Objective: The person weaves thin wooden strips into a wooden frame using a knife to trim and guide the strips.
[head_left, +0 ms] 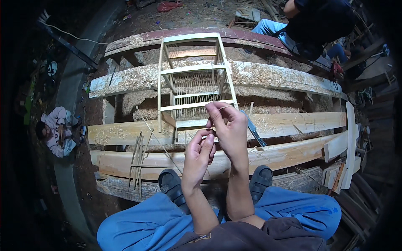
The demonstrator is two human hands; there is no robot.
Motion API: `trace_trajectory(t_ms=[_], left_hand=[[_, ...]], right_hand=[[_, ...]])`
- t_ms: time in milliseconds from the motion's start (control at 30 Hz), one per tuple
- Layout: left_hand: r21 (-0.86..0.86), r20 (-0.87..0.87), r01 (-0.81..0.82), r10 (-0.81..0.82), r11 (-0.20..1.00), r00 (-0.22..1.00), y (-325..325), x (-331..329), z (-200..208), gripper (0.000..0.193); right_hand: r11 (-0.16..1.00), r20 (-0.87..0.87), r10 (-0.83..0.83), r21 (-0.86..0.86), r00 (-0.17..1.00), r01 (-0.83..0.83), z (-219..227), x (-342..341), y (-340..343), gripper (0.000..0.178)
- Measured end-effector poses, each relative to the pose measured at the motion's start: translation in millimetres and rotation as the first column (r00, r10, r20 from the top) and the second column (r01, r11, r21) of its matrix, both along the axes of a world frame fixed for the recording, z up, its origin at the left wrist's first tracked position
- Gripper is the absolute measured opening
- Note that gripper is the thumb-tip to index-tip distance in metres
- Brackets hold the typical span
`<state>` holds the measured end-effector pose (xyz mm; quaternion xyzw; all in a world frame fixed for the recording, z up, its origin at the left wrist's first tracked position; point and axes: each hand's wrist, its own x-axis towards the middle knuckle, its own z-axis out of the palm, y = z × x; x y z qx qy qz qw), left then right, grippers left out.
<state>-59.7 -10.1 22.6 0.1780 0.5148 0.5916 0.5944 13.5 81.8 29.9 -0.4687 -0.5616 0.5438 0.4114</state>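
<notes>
My right hand [230, 127] is closed in a pinch on a thin pale strip [226, 106], which barely shows at the fingertips. Just below and to its left, my left hand [200, 155] is also pinched, its fingertips close to the right hand's; a thin piece seems to run between them. Beyond my hands stands a pale wooden frame [190, 106] with crossbars and several thin rods, resting across the planks. A knife [253, 130] with a dark handle lies on the plank to the right of my right hand.
Several thin sticks [140, 161] lie at the left over the near plank [293, 155]. Wood shavings [268, 75] cover the farther planks, with gaps between them. Loose boards [350, 146] lean at the right. One person [58, 131] sits at the left, another [322, 25] at the far right.
</notes>
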Motion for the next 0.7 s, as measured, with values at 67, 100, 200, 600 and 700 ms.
trace_trajectory(t_ms=[67, 100, 200, 600, 700], left_hand=[[0.017, -0.033, -0.022, 0.023, 1.000, 0.999, -6, -7, -5, 0.019], [0.027, -0.079, -0.021, 0.023, 0.999, 0.997, -9, -12, -11, 0.020], [0.110, -0.435, -0.101, 0.139, 0.989, 0.890, -8, -17, -11, 0.023], [0.160, -0.865, -0.257, 0.261, 0.953, 0.428, 31, -83, -8, 0.045], [0.055, -0.798, -0.243, 0.189, 0.968, 0.572, 41, -94, -9, 0.061]], right_hand=[[0.995, 0.022, 0.078, 0.056, 0.997, -0.079, -1, -7, -7, 0.021], [0.997, 0.050, 0.059, 0.056, 0.997, -0.062, -2, -10, -9, 0.020], [0.996, 0.118, -0.024, 0.088, 0.993, 0.014, 0, -10, -7, 0.018], [0.849, 0.669, -0.262, 0.503, 0.695, -0.164, -2, -25, 26, 0.019], [0.888, 0.563, -0.219, 0.453, 0.797, -0.075, -10, -21, 36, 0.019]])
